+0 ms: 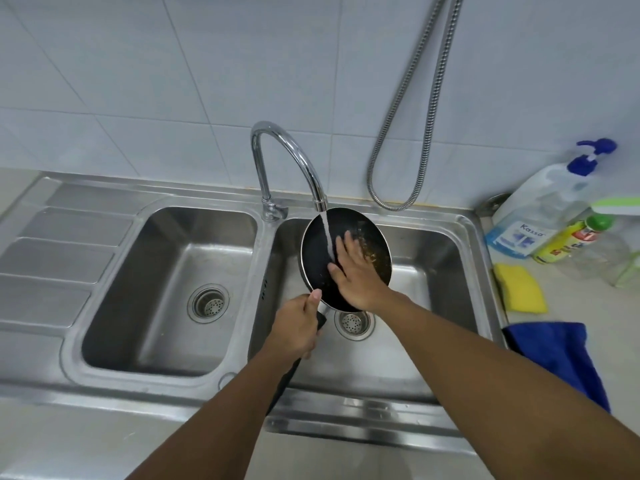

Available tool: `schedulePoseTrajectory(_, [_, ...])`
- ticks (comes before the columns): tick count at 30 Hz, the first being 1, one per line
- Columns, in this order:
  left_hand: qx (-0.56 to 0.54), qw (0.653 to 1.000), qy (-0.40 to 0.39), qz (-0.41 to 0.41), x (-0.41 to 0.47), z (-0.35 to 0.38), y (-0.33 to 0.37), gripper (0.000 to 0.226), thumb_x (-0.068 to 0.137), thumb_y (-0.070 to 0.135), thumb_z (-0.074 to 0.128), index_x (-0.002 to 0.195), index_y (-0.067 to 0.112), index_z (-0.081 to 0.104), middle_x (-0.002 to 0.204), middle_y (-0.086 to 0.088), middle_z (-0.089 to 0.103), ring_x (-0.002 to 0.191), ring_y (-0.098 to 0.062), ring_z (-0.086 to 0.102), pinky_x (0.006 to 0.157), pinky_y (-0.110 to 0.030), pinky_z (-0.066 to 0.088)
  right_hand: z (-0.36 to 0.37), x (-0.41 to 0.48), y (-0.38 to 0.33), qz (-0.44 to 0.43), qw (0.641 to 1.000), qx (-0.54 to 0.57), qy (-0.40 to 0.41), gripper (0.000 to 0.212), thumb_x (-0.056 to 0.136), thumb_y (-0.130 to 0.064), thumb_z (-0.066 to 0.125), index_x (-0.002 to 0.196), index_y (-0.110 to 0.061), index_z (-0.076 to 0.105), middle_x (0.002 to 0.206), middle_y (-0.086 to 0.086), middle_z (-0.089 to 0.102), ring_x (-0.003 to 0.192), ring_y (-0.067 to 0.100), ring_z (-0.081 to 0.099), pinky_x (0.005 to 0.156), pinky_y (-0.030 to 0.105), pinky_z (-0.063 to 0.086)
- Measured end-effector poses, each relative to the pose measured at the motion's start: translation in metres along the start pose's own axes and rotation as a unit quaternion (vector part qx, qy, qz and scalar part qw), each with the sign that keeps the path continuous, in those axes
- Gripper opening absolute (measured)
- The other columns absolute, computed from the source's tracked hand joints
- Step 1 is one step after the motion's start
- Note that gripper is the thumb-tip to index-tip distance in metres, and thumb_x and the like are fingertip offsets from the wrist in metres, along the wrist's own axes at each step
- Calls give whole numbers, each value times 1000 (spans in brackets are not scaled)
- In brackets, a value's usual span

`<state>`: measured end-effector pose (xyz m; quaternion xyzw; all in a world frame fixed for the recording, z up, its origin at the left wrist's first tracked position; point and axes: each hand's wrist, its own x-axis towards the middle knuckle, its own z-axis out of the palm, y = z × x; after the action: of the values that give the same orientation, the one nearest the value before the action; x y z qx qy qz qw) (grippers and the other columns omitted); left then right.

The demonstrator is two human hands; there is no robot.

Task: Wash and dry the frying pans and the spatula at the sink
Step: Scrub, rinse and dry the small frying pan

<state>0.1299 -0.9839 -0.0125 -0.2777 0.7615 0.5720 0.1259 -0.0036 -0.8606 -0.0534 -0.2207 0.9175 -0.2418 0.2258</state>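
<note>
A black frying pan [317, 251] is held tilted over the right basin [433, 271] of a steel double sink. Water runs from the chrome tap [291, 157] onto the pan's inner face. My left hand [294, 329] is closed around the pan's dark handle. My right hand [356, 271] lies flat with fingers spread on the pan's inside, beside the stream. Brownish residue shows on the pan's right part. No spatula or second pan is in sight.
The left basin [166, 289] holds nothing, with a ribbed drainboard [52, 258] further left. On the counter at the right are a yellow sponge [519, 289], a blue cloth [561, 355], a pump bottle [540, 209] and a green-capped bottle [575, 237]. A metal hose [408, 109] hangs on the tiled wall.
</note>
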Motion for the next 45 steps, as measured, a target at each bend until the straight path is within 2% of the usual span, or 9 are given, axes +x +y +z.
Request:
schedulePoseTrajectory(3, [1, 1000, 8, -1, -1, 3, 5, 48, 109, 48, 34, 102, 10, 62, 73, -16, 64, 40, -14, 48, 38, -23, 38, 7, -20, -10, -79, 996, 21, -37, 62, 110, -45, 21, 162, -25, -5, 166, -12, -20, 153, 10, -19, 125, 39, -6])
schedulePoseTrajectory(6, [-3, 1000, 12, -18, 3, 0, 8, 49, 109, 50, 34, 104, 11, 64, 76, -15, 65, 43, -14, 49, 39, -23, 38, 14, -43, -7, -116, 990, 71, -41, 54, 110, -44, 27, 160, -24, 25, 167, -21, 6, 153, 0, 3, 125, 27, 7])
schedulePoseTrajectory(12, [2, 1000, 7, -21, 1, 5, 10, 50, 109, 49, 34, 102, 10, 64, 77, -15, 63, 43, -14, 46, 38, -22, 38, -3, -63, 28, -109, 993, 33, 20, 51, 97, -61, 46, 129, -29, 69, 148, -24, 48, 138, -1, 45, 119, 30, 35])
schedulePoseTrajectory(18, [0, 1000, 5, -22, -2, 10, 5, 51, 109, 50, 34, 107, 8, 63, 72, -14, 61, 42, -17, 45, 41, -25, 39, -32, -43, 51, -91, 992, -84, 13, 47, 106, -46, 41, 140, -20, 60, 156, -13, 44, 143, 12, 43, 123, 30, 26])
schedulePoseTrajectory(26, [50, 999, 20, 5, 1, 18, 11, 47, 108, 53, 33, 109, 16, 62, 90, -15, 69, 60, -22, 55, 49, -36, 52, -13, 1, -9, -29, 999, 22, 4, 63, 109, -46, 17, 161, -20, -8, 166, -6, -24, 152, 13, -22, 125, 46, -12])
schedulePoseTrajectory(28, [65, 997, 25, 17, 4, 12, 12, 49, 108, 51, 34, 112, 13, 64, 91, -17, 70, 63, -24, 57, 57, -42, 55, -7, -2, -23, -87, 995, 43, -11, 60, 110, -43, 16, 161, -22, -7, 166, -8, -24, 152, 12, -23, 124, 42, -14])
schedulePoseTrajectory(33, [41, 999, 22, -7, 11, -5, 8, 49, 108, 53, 34, 116, 14, 62, 92, -20, 71, 55, -20, 55, 46, -28, 45, 2, -32, -8, -179, 983, 6, -43, 52, 112, -36, 20, 162, -21, 13, 169, -13, -4, 154, 2, -8, 121, 22, -3])
schedulePoseTrajectory(39, [43, 999, 3, 2, 12, -12, 2, 40, 108, 50, 36, 117, 21, 61, 95, -23, 70, 55, -18, 51, 47, -28, 44, -1, -35, 40, -114, 988, -108, -8, 58, 108, -36, 29, 162, -21, 15, 170, -7, -5, 157, 16, 0, 127, 41, 14])
schedulePoseTrajectory(45, [-57, 991, -124, 16, -2, -15, 0, 19, 110, 25, 46, 118, 12, 57, 90, -15, 57, 54, -12, 44, 49, -27, 42, -27, 1, 24, -81, 996, -14, 47, 69, 105, -7, 39, 162, -14, 1, 169, 1, -13, 156, 21, -8, 128, 39, 6])
